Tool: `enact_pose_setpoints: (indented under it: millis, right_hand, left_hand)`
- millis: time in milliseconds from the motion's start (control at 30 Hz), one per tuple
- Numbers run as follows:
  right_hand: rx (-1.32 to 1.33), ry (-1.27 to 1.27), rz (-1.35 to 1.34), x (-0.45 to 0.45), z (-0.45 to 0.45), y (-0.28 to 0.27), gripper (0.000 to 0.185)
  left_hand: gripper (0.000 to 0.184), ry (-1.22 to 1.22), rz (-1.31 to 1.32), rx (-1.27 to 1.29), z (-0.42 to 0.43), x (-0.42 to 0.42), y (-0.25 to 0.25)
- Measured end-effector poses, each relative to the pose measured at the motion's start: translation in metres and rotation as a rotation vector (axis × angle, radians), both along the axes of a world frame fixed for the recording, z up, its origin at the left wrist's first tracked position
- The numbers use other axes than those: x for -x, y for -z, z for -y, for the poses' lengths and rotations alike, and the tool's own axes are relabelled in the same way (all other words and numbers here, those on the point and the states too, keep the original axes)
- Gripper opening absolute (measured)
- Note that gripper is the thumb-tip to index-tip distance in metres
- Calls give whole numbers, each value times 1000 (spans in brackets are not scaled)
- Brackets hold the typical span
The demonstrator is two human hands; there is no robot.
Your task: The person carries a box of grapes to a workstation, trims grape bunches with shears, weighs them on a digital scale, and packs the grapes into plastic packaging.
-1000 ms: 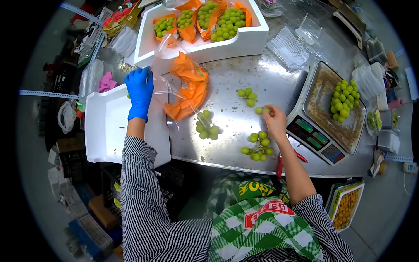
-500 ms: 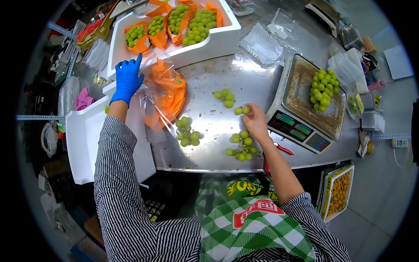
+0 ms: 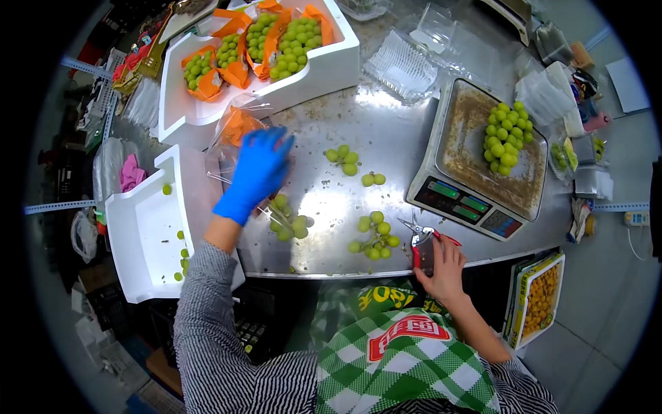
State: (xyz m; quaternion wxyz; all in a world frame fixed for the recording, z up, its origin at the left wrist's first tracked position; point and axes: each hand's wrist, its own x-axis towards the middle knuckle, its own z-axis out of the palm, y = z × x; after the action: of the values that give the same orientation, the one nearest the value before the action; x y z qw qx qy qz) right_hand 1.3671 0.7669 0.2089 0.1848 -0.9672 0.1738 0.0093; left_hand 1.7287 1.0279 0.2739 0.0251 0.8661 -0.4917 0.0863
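Observation:
My left hand [image 3: 258, 169], in a blue glove, hangs over the orange paper wrap [image 3: 240, 125] and its clear plastic, fingers apart and slightly blurred. It holds nothing that I can see. At the table's front edge, my bare right hand [image 3: 445, 270] has its fingers around the red handles of pruning shears [image 3: 422, 236], whose blades point away from me. Left of the shears lies a small cluster of green grapes [image 3: 376, 238]. Two loose grapes [image 3: 373, 179] and another small cluster [image 3: 343, 159] are farther back. More grapes [image 3: 286, 219] lie partly under clear plastic.
A scale [image 3: 448, 159] bears a large grape bunch [image 3: 508, 138]. Behind on the left, a white foam box [image 3: 310, 83] holds several orange-wrapped bunches. A foam lid [image 3: 141, 228] with a few loose grapes lies at left. Clear plastic trays [image 3: 403, 65] are at the back.
My left hand has moved right and toward me, from beside the foam box to over the orange wrap. My right hand has left the two grapes and taken hold of the pruning shears.

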Motion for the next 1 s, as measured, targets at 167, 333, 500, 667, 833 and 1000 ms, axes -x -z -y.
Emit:
enact_pose_setpoints:
  millis: [167,333,500,667,833,1000]
  right_hand:
    - [112,-7,-73,2,-3,8,74]
    - [88,-26,-47,-8,3,13,52]
    - [35,-57,-26,-8,16,15,43]
    - [-130,-36,-54,-4,27,6,50]
    - [-715,60,-203,4,48,-1,67]
    - [-1366,115,-256,-2,57,-29,59]
  left_hand:
    - [60,148,-225,68,55,11,59]
    - [47,215,-254,129,71,4,87]
    - [28,221,-202,172,75,6,97]
    - [23,100,-364,373,86,19,93]
    - [18,-243,-1051,770,92,42,84]
    - [21,-514,-1733,994,81,61,74]
